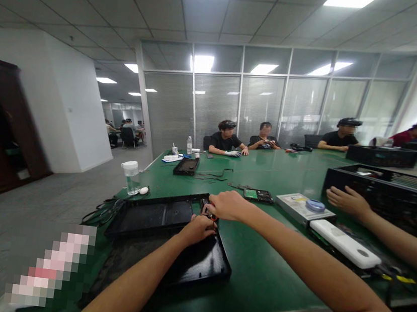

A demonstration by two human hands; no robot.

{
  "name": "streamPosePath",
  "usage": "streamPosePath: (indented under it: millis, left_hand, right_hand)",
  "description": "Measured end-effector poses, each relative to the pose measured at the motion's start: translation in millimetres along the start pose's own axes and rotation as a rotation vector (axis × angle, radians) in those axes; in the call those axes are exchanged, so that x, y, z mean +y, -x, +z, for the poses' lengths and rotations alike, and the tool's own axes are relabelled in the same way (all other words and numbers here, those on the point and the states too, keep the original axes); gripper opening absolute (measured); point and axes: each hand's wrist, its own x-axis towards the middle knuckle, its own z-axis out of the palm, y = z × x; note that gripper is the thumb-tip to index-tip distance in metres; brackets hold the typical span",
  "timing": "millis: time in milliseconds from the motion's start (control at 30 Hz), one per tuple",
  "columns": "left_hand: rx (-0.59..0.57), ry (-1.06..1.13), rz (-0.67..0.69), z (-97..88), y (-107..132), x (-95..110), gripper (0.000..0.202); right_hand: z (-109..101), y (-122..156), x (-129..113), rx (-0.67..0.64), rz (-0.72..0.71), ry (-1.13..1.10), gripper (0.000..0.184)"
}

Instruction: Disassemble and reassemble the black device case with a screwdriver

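Note:
My left hand (199,227) and my right hand (229,205) meet over the far right edge of a black flat case (155,218) lying on the green table (265,279). Both hands are closed around small parts with reddish wires (207,212) between them; I cannot make out exactly what each one grips. A second black glossy panel (198,266) lies under my left forearm, nearer to me.
Another person's hand (347,200) rests by a black computer chassis (389,196) at the right. A silver drive (301,207), a white bar-shaped device (346,242), a small circuit board (258,195), a plastic cup (131,176) and cables (103,211) lie around. Several people sit at the far end.

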Motion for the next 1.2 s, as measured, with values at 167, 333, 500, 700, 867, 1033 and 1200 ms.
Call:
streamPosePath:
  millis: [167,333,500,700,867,1033,1200]
  left_hand:
    - [-0.007,-0.009,-0.016,-5.8,1.8,4.8,0.011]
    - [-0.006,-0.045,0.014,-8.6,4.9,7.3,0.013]
    - [-0.025,-0.093,0.079,-6.1,7.0,3.4,0.018]
    - [0.046,-0.139,0.223,-4.2,7.0,1.7,0.014]
    - [0.078,-0.152,0.287,-3.3,3.9,2.0,0.016]
    - [-0.067,-0.276,0.401,5.1,7.1,3.7,0.012]
    - [-0.027,-0.256,0.452,-0.9,9.5,13.6,0.014]
  right_hand:
    - [-6.3,2.1,-0.7,-0.044,0.067,0.021,0.053]
    - [2.8,11.2,10.6,0.008,0.096,-0.035,0.058]
    - [51.4,32.8,60.7,0.119,0.023,-0.622,0.036]
    - [134.7,45.1,116.6,0.472,0.531,-1.637,0.030]
    - [151.9,34.2,115.9,0.633,0.706,-2.155,0.023]
    - [145.6,29.8,102.0,0.596,0.561,-2.291,0.026]
    - [133.3,30.8,97.3,0.628,0.357,-2.359,0.010]
